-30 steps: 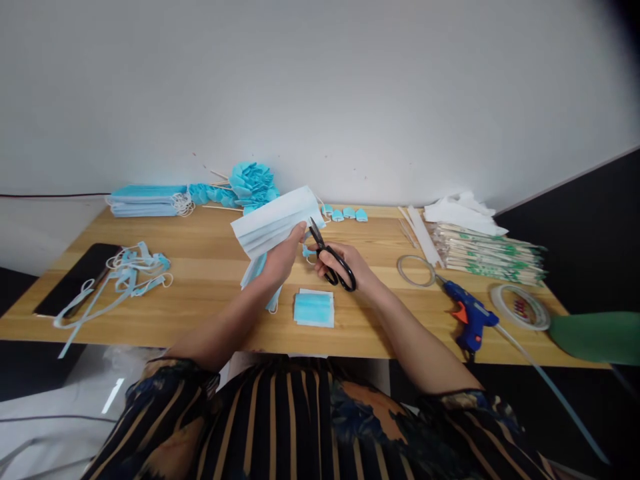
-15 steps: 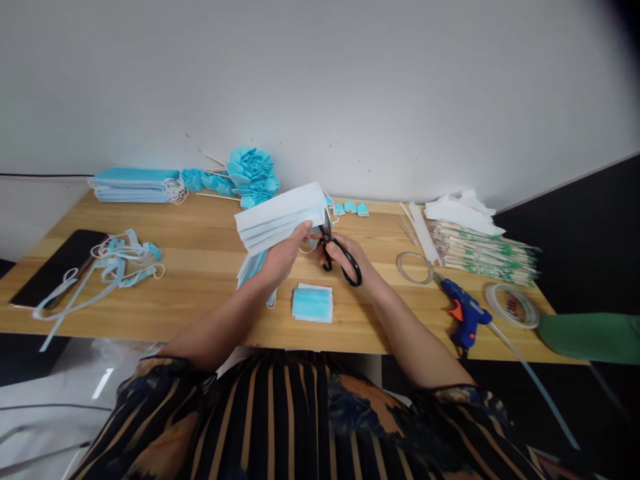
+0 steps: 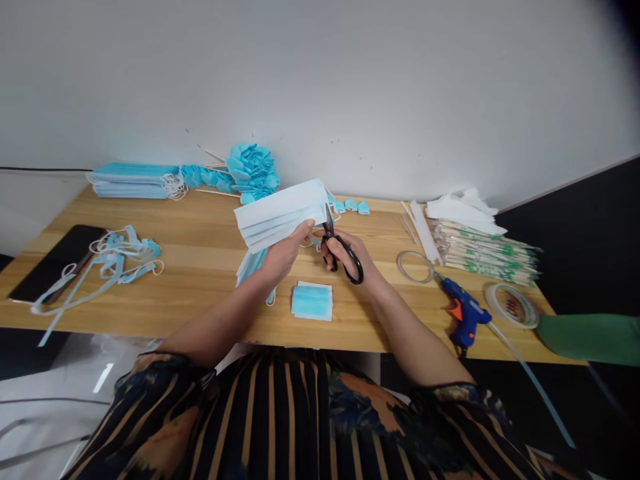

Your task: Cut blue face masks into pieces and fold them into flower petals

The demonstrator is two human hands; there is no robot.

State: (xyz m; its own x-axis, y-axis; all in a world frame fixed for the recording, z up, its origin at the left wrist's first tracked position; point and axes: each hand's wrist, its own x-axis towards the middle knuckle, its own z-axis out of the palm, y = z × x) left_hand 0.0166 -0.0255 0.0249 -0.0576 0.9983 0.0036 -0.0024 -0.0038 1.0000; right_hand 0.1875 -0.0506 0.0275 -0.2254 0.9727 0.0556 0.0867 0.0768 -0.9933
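Note:
My left hand grips a pale blue-white pleated face mask by its lower right part, holding it tilted above the table. In my right hand is a pair of black-handled scissors, its blades upright at the mask's right end near the ear loop. Partly hidden beneath my left forearm lie more blue masks. On the table just below my hands sits a small blue and white cut mask piece. Several small folded blue pieces lie in a row behind the scissors.
A mask stack and a blue petal flower stand along the wall. Cut strips with ear loops lie left beside a dark tablet-like slab. Right are wrapped sticks, a blue glue gun and a tape roll.
The scissors have shifted slightly and their blades look closer together at the mask's right end. My left hand keeps its hold on the mask, almost still.

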